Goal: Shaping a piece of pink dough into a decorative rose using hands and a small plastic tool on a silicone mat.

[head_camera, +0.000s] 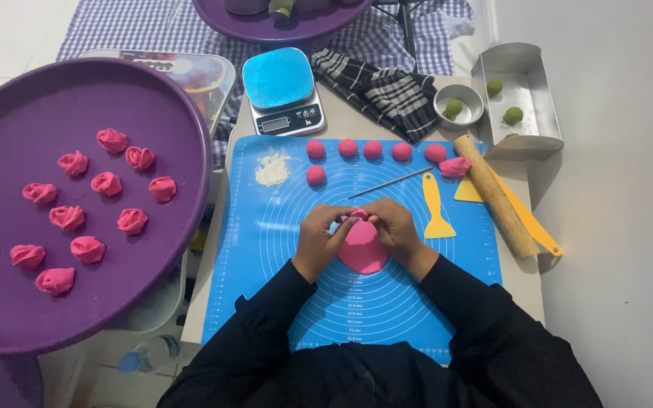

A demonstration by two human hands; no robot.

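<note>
A flat round of pink dough (362, 249) lies on the blue baking mat (266, 249) in front of me. My left hand (321, 238) and my right hand (396, 229) pinch its far edge together, fingertips meeting over the dough. Several pink dough balls (372, 149) sit in a row along the mat's far side, with one more ball (315, 175) below them. A thin metal stick (391, 183) lies just beyond my hands.
A big purple tray (77, 302) at left holds several pink dough roses (106, 183). A blue-topped kitchen scale (280, 89), checked cloth (379, 91), yellow scraper (435, 208), wooden rolling pin (496, 196), small metal bowl (459, 106) and metal tray (519, 91) with green balls stand nearby.
</note>
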